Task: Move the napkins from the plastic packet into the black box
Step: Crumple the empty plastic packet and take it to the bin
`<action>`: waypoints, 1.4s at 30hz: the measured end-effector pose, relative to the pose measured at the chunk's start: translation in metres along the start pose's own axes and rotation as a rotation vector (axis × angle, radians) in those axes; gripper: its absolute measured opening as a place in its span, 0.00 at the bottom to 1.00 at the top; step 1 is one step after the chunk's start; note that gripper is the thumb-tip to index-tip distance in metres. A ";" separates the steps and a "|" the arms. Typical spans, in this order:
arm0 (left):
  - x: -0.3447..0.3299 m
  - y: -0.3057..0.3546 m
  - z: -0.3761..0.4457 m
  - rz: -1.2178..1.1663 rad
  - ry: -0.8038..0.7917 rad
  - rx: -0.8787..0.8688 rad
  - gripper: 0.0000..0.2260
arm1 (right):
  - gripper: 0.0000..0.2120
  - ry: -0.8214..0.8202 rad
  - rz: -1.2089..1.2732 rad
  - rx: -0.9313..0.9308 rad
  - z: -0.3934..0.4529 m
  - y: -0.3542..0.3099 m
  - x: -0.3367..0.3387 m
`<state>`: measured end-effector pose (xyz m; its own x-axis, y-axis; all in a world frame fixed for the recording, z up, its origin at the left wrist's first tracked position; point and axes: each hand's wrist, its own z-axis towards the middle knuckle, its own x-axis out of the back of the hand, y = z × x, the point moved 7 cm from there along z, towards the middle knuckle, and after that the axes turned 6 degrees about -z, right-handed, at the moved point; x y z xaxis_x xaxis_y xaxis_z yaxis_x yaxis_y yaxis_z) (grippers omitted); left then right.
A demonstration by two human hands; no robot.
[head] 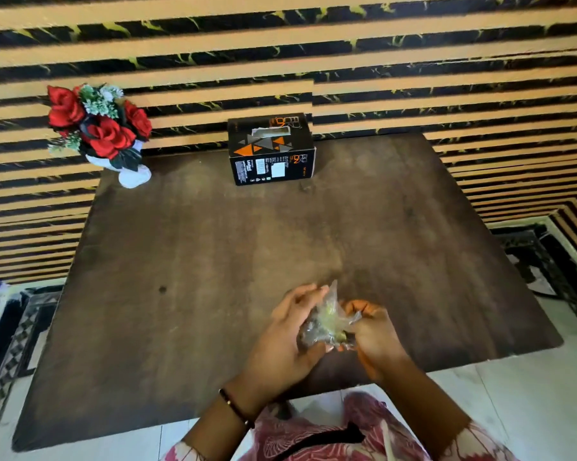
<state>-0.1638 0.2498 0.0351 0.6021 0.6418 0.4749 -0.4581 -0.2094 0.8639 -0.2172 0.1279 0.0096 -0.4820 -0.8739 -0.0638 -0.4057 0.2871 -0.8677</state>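
While both hands grip it, the plastic packet [327, 322] sits crumpled between them.

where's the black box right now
In the head view, the black cardboard box with orange triangles stands at the far edge of the dark brown wooden table, near the middle, against the striped wall, right of the red rose bouquet.
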 end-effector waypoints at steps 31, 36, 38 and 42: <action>-0.388 0.211 0.035 -0.423 -0.505 0.261 0.24 | 0.06 0.403 0.598 0.158 -0.196 0.076 0.436; -0.431 0.219 0.069 -0.365 -0.518 0.208 0.19 | 0.07 0.447 0.605 0.139 -0.188 0.076 0.479; -0.447 0.217 0.090 -0.393 -0.471 0.239 0.17 | 0.07 0.448 0.583 0.142 -0.173 0.067 0.499; -0.473 0.206 0.146 -0.392 -0.326 0.226 0.17 | 0.06 0.432 0.541 0.155 -0.127 0.033 0.541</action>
<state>-0.4477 -0.2045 0.0132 0.8867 0.4497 0.1071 -0.0292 -0.1768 0.9838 -0.5906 -0.2854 0.0090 -0.8625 -0.3815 -0.3323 0.0771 0.5500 -0.8316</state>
